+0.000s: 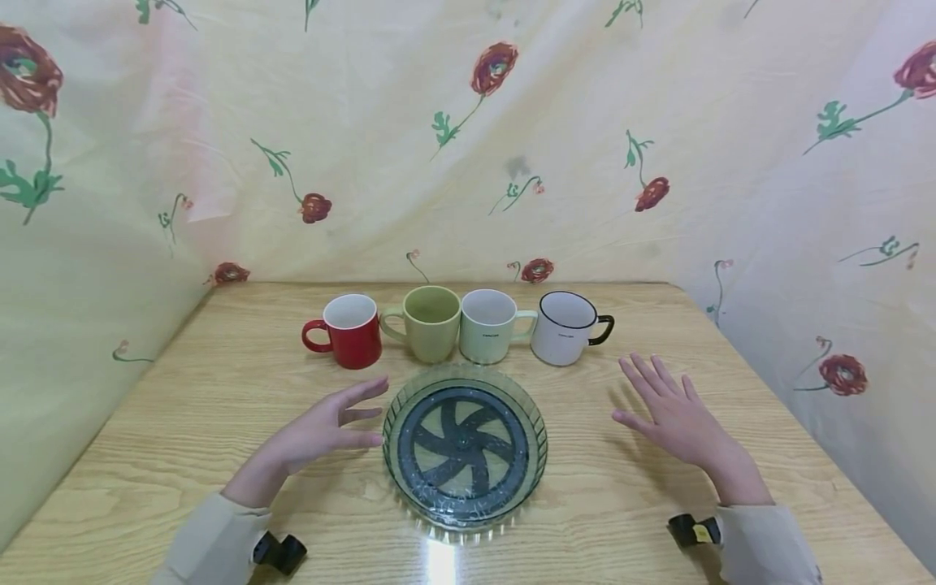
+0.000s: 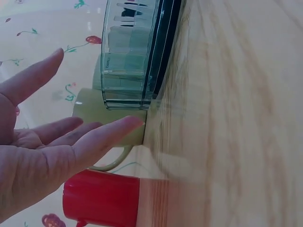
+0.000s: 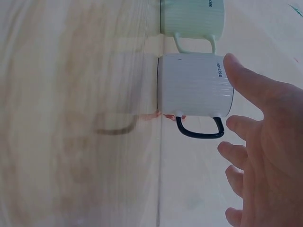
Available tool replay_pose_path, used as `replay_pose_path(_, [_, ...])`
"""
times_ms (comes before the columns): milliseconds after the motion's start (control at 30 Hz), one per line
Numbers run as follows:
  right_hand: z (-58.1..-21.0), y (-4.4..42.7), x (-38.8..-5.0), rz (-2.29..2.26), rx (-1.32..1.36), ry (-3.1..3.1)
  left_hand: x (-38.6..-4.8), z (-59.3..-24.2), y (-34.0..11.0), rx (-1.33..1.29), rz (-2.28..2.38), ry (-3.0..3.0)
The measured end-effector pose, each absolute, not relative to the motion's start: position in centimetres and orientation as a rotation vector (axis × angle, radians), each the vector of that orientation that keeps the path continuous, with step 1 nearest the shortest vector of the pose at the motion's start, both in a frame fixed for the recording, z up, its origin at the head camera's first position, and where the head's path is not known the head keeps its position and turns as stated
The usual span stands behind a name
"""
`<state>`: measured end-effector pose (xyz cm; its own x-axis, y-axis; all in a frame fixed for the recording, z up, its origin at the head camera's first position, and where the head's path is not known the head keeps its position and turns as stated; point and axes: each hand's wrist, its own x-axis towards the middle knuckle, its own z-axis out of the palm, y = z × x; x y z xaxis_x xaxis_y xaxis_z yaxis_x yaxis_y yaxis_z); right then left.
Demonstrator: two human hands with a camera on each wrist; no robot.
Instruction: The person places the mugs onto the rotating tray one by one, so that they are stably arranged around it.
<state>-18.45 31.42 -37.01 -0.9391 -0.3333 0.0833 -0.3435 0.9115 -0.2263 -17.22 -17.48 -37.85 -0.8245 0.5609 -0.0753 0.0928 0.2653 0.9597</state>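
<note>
Glass dish (image 1: pixel 537 439): I have it on the wooden table (image 1: pixel 600 528), mid-view and upright, just in front of the mugs; a dark spoked disc (image 1: pixel 464 443) shows at its base, though I can't tell whether inside or underneath.
Left hand (image 1: pixel 329 426): just beside the dish's left rim, fingers spread, thumb apart from them; my left wrist feed shows a narrow gap to the glass.
Right hand (image 1: pixel 680 422): well apart from the dish, over the table on my right, fingers spread; its nearest thing is the white mug.
White mug (image 1: pixel 561 333): right end of the row, black rim, black handle pointing right.
Other mugs: leftward I count a mint mug (image 1: pixel 485 331), an olive mug (image 1: pixel 433 329) and a red mug (image 1: pixel 356 340), all upright.
Backdrop: a floral cloth (image 1: pixel 366 122) hangs behind the table.
</note>
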Motion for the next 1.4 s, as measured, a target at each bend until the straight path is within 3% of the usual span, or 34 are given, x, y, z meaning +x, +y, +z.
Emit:
replay_pose_path(633, [-37.0,31.3,-18.8,0.469,0.567,-3.034,-17.3,-38.5,-17.0,0.626,1.553,2.045])
replay_pose_path(1400, [-34.9,31.8,-22.0,0.752,0.391,-2.953,-17.2,-38.1,-15.9,0.562,1.479,2.145])
